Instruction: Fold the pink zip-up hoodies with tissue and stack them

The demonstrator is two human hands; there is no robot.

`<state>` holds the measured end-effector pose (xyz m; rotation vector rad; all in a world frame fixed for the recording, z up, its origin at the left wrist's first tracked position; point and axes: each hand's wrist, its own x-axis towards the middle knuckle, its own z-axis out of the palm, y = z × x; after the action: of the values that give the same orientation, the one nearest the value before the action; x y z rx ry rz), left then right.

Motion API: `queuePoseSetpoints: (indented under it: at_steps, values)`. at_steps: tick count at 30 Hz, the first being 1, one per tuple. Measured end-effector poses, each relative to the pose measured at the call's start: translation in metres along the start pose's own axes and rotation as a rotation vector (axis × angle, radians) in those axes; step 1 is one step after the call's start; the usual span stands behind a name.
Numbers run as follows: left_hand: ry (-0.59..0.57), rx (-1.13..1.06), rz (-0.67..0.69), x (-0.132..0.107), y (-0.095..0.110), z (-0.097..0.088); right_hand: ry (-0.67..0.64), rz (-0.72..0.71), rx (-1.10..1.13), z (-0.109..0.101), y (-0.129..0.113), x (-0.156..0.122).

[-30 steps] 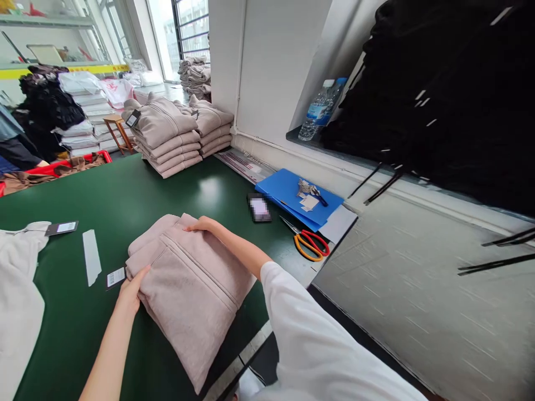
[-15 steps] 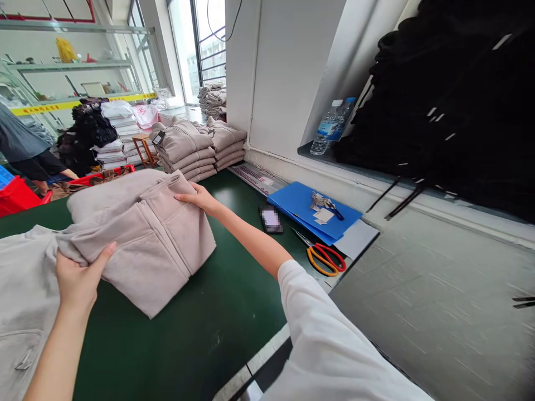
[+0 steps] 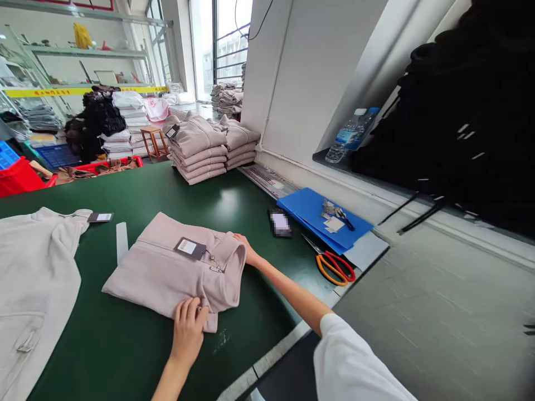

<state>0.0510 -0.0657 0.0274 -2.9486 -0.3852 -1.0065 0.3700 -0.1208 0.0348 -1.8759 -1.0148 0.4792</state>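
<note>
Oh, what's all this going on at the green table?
A person has both hands on a folded pinkish-grey garment lying on the green table. The left hand rests on its near edge; the right hand is at the collar, with its fingers partly hidden. A dark tag lies on top. A paler garment is spread out to the left, and similar folded garments are stacked at the back.

Garment workshop with folded-garment stacks [image 3: 198,147]
</note>
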Motion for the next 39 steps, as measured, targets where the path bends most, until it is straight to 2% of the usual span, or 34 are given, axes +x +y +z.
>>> queuePoseSetpoints:
  at_steps: [2,4,6,8,11,16,19,23,29,31,36,39]
  values:
    - [-0.034,-0.034,-0.005,-0.008,0.03,0.008,0.062,-0.005,-0.133,-0.017,0.027,-0.028]
    - [-0.068,-0.09,0.016,-0.01,0.05,0.009,0.147,-0.041,-0.331,-0.038,0.05,-0.053]
    - [-0.104,-0.116,0.039,-0.009,0.061,0.009,0.253,-0.047,-0.517,-0.058,0.07,-0.071]
    - [-0.124,-0.115,0.061,-0.008,0.065,0.012,0.376,0.005,-0.617,-0.076,0.086,-0.08]
    - [-0.125,-0.1,0.093,-0.01,0.062,0.017,0.525,0.08,-0.66,-0.1,0.107,-0.073]
    - [-0.101,-0.098,0.107,-0.013,0.058,0.021,0.593,0.114,-0.594,-0.129,0.135,-0.04]
    - [-0.088,-0.104,0.087,-0.011,0.061,0.02,0.55,0.065,-0.601,-0.136,0.145,-0.029]
    - [-0.078,-0.118,0.06,-0.006,0.065,0.018,0.442,-0.013,-0.644,-0.135,0.149,-0.029]
    - [-0.092,-0.119,0.06,-0.005,0.065,0.015,0.384,0.03,-0.656,-0.133,0.148,-0.028]
    - [-0.093,-0.117,0.06,-0.005,0.065,0.015,0.428,0.035,-0.651,-0.133,0.145,-0.028]
    - [-0.097,-0.117,0.059,-0.005,0.065,0.015,0.698,0.092,-0.684,-0.131,0.138,-0.034]
    - [-0.1,-0.118,0.059,-0.005,0.064,0.016,0.732,0.107,-0.696,-0.13,0.136,-0.034]
